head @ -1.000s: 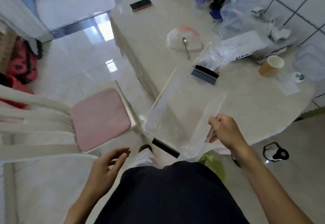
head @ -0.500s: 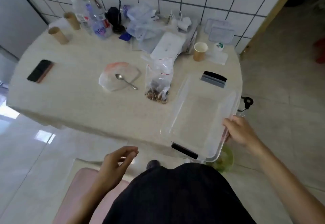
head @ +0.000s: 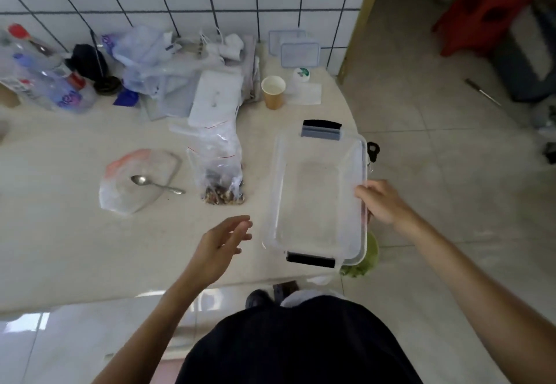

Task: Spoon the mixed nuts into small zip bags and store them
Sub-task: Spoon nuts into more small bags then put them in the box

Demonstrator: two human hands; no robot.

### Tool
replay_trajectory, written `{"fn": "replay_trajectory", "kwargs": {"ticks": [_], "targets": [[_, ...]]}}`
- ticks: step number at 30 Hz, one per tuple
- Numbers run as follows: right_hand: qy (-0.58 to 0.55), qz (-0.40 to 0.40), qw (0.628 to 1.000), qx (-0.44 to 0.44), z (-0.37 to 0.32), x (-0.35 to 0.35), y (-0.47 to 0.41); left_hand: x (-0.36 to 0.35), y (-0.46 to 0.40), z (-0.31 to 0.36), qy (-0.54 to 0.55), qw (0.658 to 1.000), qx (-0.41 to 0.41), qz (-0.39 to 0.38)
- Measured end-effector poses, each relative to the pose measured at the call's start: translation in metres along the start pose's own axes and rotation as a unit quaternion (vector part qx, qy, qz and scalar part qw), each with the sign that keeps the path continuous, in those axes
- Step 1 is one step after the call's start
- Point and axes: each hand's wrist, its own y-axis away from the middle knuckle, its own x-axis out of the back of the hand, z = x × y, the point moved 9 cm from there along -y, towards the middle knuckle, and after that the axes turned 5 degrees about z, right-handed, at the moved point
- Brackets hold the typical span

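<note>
Compared with half a second earlier: moved closer over the table (head: 75, 248), with the clear box (head: 316, 197) carried farther onto the tabletop and its near black latch (head: 310, 259) now above the table's front edge. Left hand (head: 221, 245) raised from below the edge to above the tabletop, nearer the box's left side but not touching it.

Right hand (head: 380, 203) curled round the box's right rim, fingers wrapped over the edge. Left hand held nothing, fingers loosely spread and slightly bent, pointed toward the box.

Box seemingly empty, long side running away from the person, grey latch (head: 321, 132) at its far end. Whether resting on the table or held just above it, could not tell.

Bag of mixed nuts (head: 221, 170) stood just left of the box, nuts gathered at the bottom. Farther left, a spoon (head: 156, 184) lying on a flat plastic bag (head: 132, 182). Paper cup (head: 273, 92) beyond the box, near the tiled wall, with bottles (head: 45, 82) and heaped plastic bags (head: 156, 58) along the far side.
</note>
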Motion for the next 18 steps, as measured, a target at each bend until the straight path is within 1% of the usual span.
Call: {"fn": "replay_trajectory", "kwargs": {"ticks": [3,6,13,16,18], "targets": [[0.020,-0.024,0.999,0.018,-0.017,-0.007,-0.024,-0.015,-0.031,0.024,0.048,0.999,0.021,-0.013],[0.044,-0.046,0.998,0.026,-0.029,-0.017,-0.049,-0.027,-0.057,0.037,0.044,0.999,0.016,0.003],[0.059,-0.034,0.997,0.036,-0.040,-0.029,-0.102,-0.039,-0.098,0.022,0.077,0.993,0.059,0.065],[0.089,-0.013,0.995,0.032,-0.033,-0.029,-0.113,-0.045,-0.110,0.022,0.057,0.994,0.046,0.077],[0.088,-0.015,0.996,0.025,-0.028,-0.031,-0.117,-0.046,-0.115,0.023,0.041,0.995,0.045,0.083]]}}
